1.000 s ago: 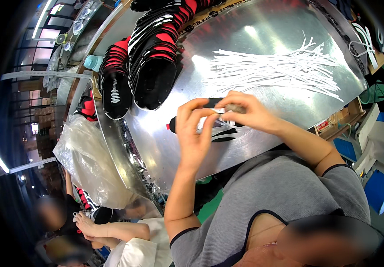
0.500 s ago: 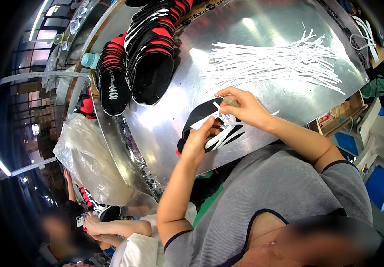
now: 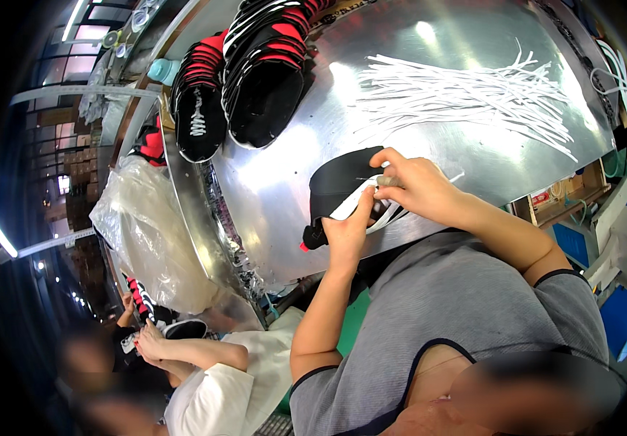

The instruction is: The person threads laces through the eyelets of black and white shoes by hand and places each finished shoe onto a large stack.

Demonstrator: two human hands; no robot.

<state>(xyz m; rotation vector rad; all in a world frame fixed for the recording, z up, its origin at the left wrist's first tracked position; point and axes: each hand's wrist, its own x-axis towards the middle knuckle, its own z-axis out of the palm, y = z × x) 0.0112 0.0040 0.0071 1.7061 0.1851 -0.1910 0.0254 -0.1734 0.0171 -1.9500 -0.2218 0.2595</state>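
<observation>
Left hand: We saw our left hand [image 3: 348,231] closed on the near edge of the black shoe upper [image 3: 339,185], thumb on top, fingers tucked under; it seemed to pin the piece so it stayed put.
Right hand: Our right hand [image 3: 414,185] was curled at the upper's right edge, fingertips pinched together on a white strip [image 3: 353,207] laid across it; how tight the pinch was we could not tell.
Shoe upper: It lay flat on the shiny metal table [image 3: 277,189], at its near edge, just in front of our chest, likely for close work.
Loose strips: A spread of white strips [image 3: 466,94] lay beyond our hands, within reach.
Stacks: Black-and-red uppers [image 3: 266,69] were piled at the far left, well apart from the piece in hand.
Alongside: A clear plastic bag [image 3: 150,232] hung left of the table; another person's arm [image 3: 190,352] showed below.
</observation>
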